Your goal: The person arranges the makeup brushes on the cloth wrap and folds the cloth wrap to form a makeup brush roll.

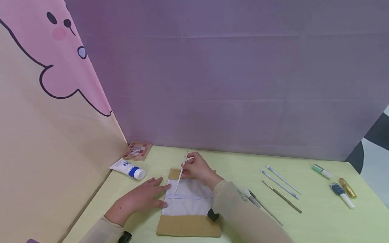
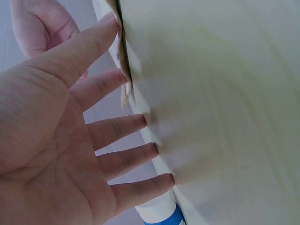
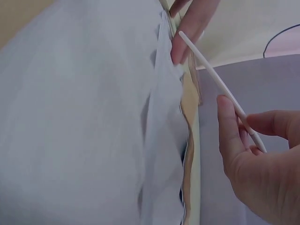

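My right hand (image 1: 199, 168) pinches a thin white stick (image 1: 181, 172) between thumb and fingers. The stick slants, its lower tip over a white cloth (image 1: 188, 206) with a dashed ridge across it. Whether the tip touches the cloth I cannot tell. Under the cloth lies a brown fabric piece (image 1: 188, 226). My left hand (image 1: 143, 197) is spread flat at the left side, its thumb and index fingertip on the edge of the fabric. In the left wrist view, the other fingertips (image 2: 152, 150) rest on the table. The right wrist view shows the stick (image 3: 218, 79) in the fingers.
A white tube (image 1: 127, 168) with a blue band and a reddish palette (image 1: 137, 151) lie at the back left. Two pale sticks (image 1: 279, 184), a brown stick (image 1: 281, 195) and brushes (image 1: 252, 199) lie right. Small bottles (image 1: 341, 195) stand out at the far right.
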The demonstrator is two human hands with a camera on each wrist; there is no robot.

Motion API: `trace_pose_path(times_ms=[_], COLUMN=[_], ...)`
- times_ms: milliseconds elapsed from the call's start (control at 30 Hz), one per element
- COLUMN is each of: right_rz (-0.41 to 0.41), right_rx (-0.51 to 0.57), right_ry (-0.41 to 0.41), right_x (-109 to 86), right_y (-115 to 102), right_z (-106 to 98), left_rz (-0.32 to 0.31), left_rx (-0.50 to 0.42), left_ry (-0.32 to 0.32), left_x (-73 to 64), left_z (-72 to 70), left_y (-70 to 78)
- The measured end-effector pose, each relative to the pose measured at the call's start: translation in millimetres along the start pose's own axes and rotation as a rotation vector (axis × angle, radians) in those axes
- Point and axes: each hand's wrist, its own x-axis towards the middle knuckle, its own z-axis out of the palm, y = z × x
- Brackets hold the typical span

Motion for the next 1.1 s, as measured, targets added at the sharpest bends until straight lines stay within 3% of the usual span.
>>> trace_pose_path(times_ms=[267, 600, 867, 1100], right_rz=[0.007, 0.026, 0.097, 0.062], right_rx=[-0.018, -0.040, -0.121, -0.179], right_ry=[0.017, 0.040, -0.084, -0.135], right_x=[2.5, 8.3, 1.3, -9.2], right_y=[-1.8, 2.1, 6.2, 1.8], right_z=[22.3, 23.2, 26.3, 32.6], left_rz=[0.013, 0.016, 0.000, 0.000], left_rx=[0.014, 0.030, 0.027, 0.030], left_ry=[-0.002, -0.032, -0.070, -0.070], left_x=[-0.1, -1.8, -1.2, -0.4], left_z=[-0.9, -4.7, -8.0, -6.6], left_y=[-0.8, 0.4, 1.2, -1.6])
